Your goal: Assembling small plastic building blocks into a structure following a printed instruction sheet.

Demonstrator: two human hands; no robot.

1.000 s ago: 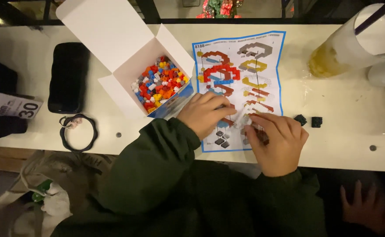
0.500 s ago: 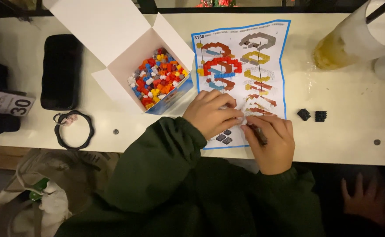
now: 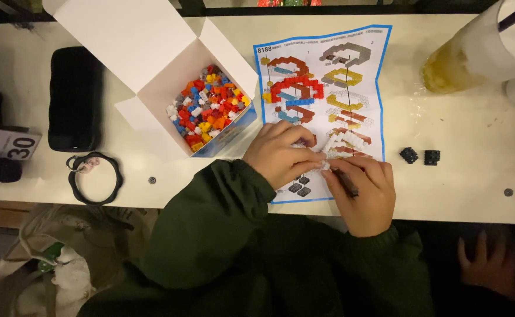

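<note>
My left hand [image 3: 281, 154] and my right hand [image 3: 363, 191] meet over the lower part of a blue-edged instruction sheet [image 3: 328, 76] on the white table [image 3: 463, 147]. Between the fingertips of both hands sits a small cluster of white bricks [image 3: 335, 147], pinched from both sides. A thin dark tool [image 3: 345, 183] lies across my right hand's fingers. Two or three small dark bricks [image 3: 300, 184] rest on the sheet just under my left hand. Both arms wear dark green sleeves.
An open white box [image 3: 169, 76] of several mixed coloured bricks stands left of the sheet. Two black bricks [image 3: 420, 156] lie to the right. A black pouch [image 3: 74, 98], a black ring [image 3: 93, 178], a yellowish bottle [image 3: 469, 61] and another person's hand [image 3: 492, 270] are around.
The view has shifted slightly. Both hands have stayed together on the white bricks over the sheet's lower part, with only small finger movements.
</note>
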